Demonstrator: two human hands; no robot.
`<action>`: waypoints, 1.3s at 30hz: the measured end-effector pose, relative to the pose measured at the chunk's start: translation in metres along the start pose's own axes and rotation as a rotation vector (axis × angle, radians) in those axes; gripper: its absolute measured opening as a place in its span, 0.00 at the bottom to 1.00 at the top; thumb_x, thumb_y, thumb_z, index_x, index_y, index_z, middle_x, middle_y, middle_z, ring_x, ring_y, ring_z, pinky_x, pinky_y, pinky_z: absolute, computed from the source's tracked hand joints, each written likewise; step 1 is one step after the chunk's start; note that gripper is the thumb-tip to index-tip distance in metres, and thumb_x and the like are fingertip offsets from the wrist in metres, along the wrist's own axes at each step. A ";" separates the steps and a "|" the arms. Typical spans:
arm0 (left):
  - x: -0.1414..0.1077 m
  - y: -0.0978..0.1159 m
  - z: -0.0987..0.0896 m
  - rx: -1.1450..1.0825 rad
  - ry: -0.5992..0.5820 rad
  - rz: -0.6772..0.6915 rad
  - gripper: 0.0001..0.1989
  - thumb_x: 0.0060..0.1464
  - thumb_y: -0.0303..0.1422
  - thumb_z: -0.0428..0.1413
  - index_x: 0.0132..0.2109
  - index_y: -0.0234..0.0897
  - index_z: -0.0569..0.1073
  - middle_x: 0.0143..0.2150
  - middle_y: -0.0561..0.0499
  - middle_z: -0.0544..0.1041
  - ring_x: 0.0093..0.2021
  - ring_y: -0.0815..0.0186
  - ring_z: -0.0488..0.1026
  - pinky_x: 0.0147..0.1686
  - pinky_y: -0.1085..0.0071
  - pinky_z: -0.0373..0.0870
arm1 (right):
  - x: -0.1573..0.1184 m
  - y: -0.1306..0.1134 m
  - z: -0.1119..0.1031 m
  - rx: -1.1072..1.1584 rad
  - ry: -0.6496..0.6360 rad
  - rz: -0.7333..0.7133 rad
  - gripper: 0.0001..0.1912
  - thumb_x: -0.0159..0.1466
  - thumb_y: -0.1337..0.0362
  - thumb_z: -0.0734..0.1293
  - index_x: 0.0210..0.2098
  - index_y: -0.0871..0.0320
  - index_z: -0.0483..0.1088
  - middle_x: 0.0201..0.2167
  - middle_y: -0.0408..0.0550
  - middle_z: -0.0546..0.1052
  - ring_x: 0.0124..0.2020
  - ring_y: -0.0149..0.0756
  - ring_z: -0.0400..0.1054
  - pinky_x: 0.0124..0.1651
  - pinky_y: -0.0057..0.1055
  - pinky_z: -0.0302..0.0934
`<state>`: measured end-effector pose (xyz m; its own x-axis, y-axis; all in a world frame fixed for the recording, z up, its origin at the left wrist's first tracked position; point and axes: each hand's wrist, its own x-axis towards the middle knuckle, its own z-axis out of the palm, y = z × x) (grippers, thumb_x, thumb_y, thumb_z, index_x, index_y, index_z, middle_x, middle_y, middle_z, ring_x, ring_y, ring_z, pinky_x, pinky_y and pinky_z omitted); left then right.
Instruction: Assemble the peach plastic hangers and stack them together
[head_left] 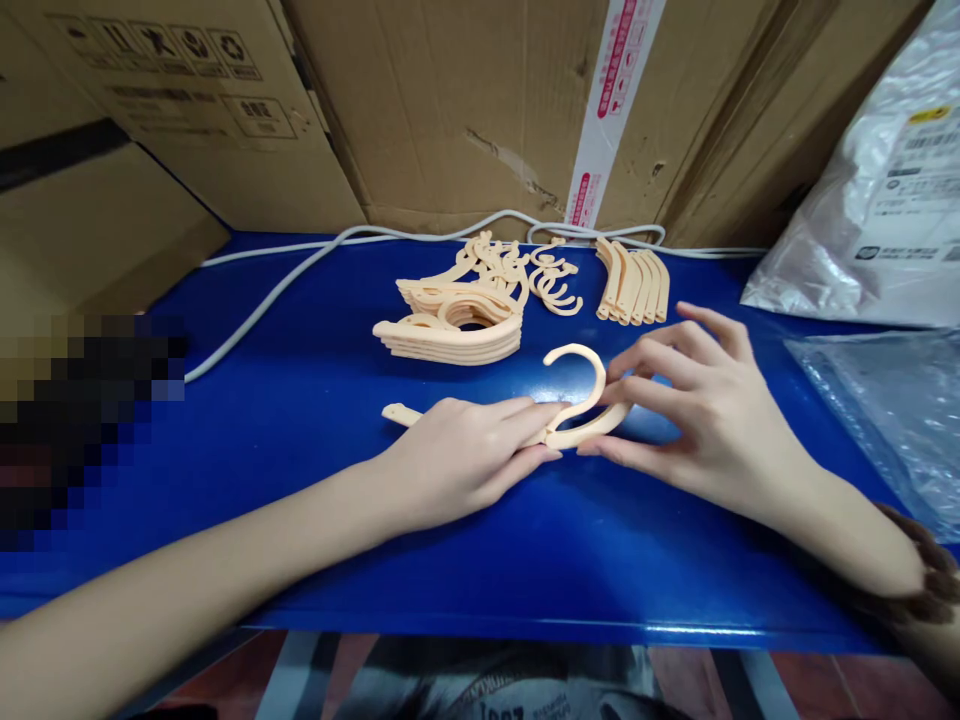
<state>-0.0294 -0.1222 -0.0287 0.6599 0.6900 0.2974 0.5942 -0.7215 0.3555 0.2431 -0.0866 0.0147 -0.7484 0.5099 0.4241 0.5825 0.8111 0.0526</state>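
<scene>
A cream plastic hanger with a curved hook lies low over the blue table, its hook pointing away from me and opening left. My left hand is closed on its middle, beside the base of the hook; one arm's end sticks out left of the hand. My right hand has thumb and fingers around the right arm of the hanger, pinching it. Behind them lies a stack of folded hangers, with loose hooks and a row of curved arm pieces to its right.
Cardboard boxes stand along the back of the blue table. A white cable runs along the rear and left. A white plastic package and clear plastic wrap lie at the right. The left edge is pixelated.
</scene>
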 end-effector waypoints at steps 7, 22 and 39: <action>-0.001 -0.003 0.003 0.025 0.108 0.006 0.21 0.82 0.41 0.44 0.67 0.38 0.74 0.52 0.47 0.87 0.47 0.60 0.86 0.37 0.71 0.76 | -0.002 -0.006 -0.004 -0.094 0.064 0.118 0.32 0.73 0.41 0.69 0.69 0.50 0.69 0.67 0.63 0.75 0.67 0.66 0.68 0.72 0.69 0.54; -0.001 0.006 -0.001 0.140 0.101 0.053 0.25 0.82 0.46 0.45 0.63 0.35 0.79 0.47 0.50 0.90 0.36 0.62 0.88 0.26 0.71 0.70 | 0.001 -0.009 0.001 0.191 -0.053 0.074 0.18 0.81 0.58 0.61 0.54 0.57 0.82 0.45 0.55 0.84 0.42 0.41 0.78 0.45 0.38 0.72; 0.005 0.004 -0.002 0.180 0.206 0.250 0.15 0.78 0.34 0.53 0.57 0.33 0.82 0.41 0.52 0.86 0.40 0.63 0.80 0.39 0.68 0.73 | -0.002 0.004 0.006 0.103 -0.044 0.231 0.07 0.76 0.59 0.65 0.44 0.54 0.72 0.41 0.51 0.78 0.39 0.42 0.75 0.41 0.36 0.66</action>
<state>-0.0251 -0.1215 -0.0238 0.6995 0.4749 0.5340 0.5096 -0.8554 0.0931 0.2445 -0.0824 0.0086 -0.6133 0.6956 0.3740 0.7061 0.6951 -0.1350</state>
